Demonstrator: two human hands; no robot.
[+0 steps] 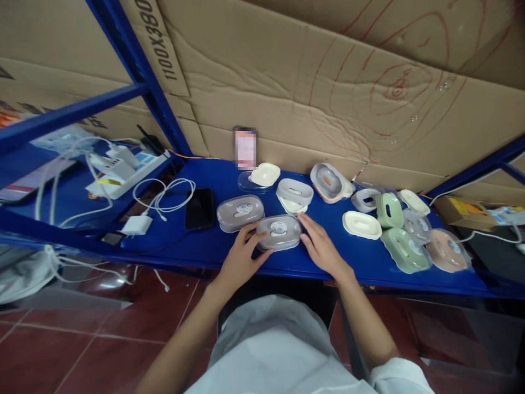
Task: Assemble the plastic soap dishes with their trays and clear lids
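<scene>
A grey soap box (279,241) with a clear lid and a round label lies at the table's front, between my hands. My left hand (246,249) grips its left end, with fingers on the lid and the thumb low along the front. Against its right end my right hand (320,243) presses with fingers close together, steadying the box. Just left stands a second lidded grey soap box (240,212). Behind the held box, a grey dish (294,191) rests on a cream tray (293,207). A cream piece (265,174) overlaps a clear lid (250,183) farther back.
On the right are green soap boxes (406,250), a pink one (448,250) and a cream dish (361,225). A grey and pink dish (329,182) stands behind. Leftward lie a black phone (199,208), a charger (136,225) and a power strip (131,174). Cardboard (262,71) backs the table.
</scene>
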